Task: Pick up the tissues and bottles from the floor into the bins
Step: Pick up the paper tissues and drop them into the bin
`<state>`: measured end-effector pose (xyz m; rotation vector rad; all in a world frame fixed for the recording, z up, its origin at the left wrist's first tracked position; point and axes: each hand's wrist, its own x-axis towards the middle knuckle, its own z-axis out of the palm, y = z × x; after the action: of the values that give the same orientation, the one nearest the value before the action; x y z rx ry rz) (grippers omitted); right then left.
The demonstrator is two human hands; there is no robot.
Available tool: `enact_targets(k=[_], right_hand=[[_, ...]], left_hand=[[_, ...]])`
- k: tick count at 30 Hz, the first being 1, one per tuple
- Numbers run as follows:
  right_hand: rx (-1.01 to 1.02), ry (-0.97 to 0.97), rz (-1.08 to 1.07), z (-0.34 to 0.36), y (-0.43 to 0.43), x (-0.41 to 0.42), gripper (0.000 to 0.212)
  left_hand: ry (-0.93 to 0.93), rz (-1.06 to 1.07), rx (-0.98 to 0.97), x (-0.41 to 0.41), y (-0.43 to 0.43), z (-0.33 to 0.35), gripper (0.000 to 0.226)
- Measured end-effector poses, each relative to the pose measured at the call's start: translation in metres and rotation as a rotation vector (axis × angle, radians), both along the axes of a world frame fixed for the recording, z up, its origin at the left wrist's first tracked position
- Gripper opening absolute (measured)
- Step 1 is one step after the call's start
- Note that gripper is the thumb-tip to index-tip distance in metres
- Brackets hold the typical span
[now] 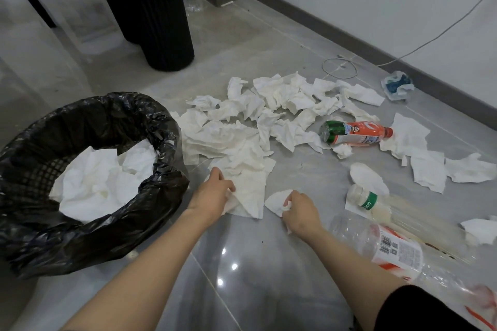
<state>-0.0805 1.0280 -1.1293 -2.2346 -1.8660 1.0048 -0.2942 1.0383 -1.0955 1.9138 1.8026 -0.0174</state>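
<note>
Both curled, left hand (pixel 213 192) pinching tissue (pixel 250 193), right hand (pixel 302 213) clutching wad (pixel 277 201)

The right hand (pixel 301 213) has its fingertips buried in the tissue (pixel 277 201) it grips. The left hand (pixel 212 191) hides the corner of the sheet (pixel 250 196) it pinches. Left of it the bin (pixel 80 244) is cut by the edge. Right of the right hand a bottle (pixel 357 231) runs off the corner, and the print on its label (pixel 400 250) is too small to read.

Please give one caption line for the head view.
Left hand grips a flat tissue, right hand a crumpled tissue, beside the black-lined bin.
</note>
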Motion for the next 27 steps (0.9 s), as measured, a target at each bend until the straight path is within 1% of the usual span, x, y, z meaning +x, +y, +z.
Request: enact_targets(k=[4,5,6,7,9,10,11,14,16,19,21,22,25,27], right_hand=[[0.076,0.085,-0.175,0.028,0.005,0.006,0.027],[0.087,0.107,-0.215,0.036,0.007,0.005,0.026],[0.096,0.132,-0.248,0.044,0.01,0.004,0.023],[0.102,0.166,-0.275,0.053,0.011,0.002,0.02],[0.129,0.261,-0.296,0.076,0.013,-0.006,0.014],[0.14,0.309,-0.299,0.088,0.015,-0.011,0.012],[0.158,0.358,-0.298,0.1,0.017,-0.017,0.012],[0.241,0.489,-0.292,0.142,0.021,-0.038,0.013],[0.293,0.562,-0.296,0.169,0.025,-0.052,0.012],[0.3,0.666,-0.302,0.2,0.031,-0.081,0.011],[0.247,0.751,-0.275,0.214,0.032,-0.104,0.013],[0.219,0.762,-0.243,0.219,0.033,-0.116,0.013],[0.161,0.702,-0.102,0.227,0.031,-0.153,0.011],[0.143,0.669,-0.009,0.23,0.027,-0.175,0.012]], left_hand=[[-0.014,-0.023,-0.044,-0.008,-0.005,0.019,0.04],[-0.028,-0.032,-0.04,-0.009,-0.005,0.028,0.036],[-0.054,-0.03,-0.021,-0.009,-0.006,0.037,0.023],[-0.08,-0.027,0.01,-0.01,-0.007,0.047,0.015],[-0.178,0.005,0.065,-0.01,-0.008,0.069,0.041],[-0.257,0.033,0.078,-0.011,-0.008,0.079,0.044],[-0.307,0.06,0.1,-0.012,-0.008,0.09,0.041],[-0.467,0.227,0.162,-0.018,-0.012,0.129,0.022],[-0.515,0.305,0.25,-0.028,-0.014,0.153,0.02],[-0.52,0.372,0.36,-0.056,-0.023,0.185,0.02],[-0.496,0.416,0.404,-0.08,-0.028,0.197,0.021],[-0.467,0.437,0.415,-0.093,-0.031,0.201,0.022],[-0.37,0.499,0.395,-0.132,-0.043,0.202,0.029],[-0.297,0.525,0.37,-0.155,-0.05,0.195,0.044]])
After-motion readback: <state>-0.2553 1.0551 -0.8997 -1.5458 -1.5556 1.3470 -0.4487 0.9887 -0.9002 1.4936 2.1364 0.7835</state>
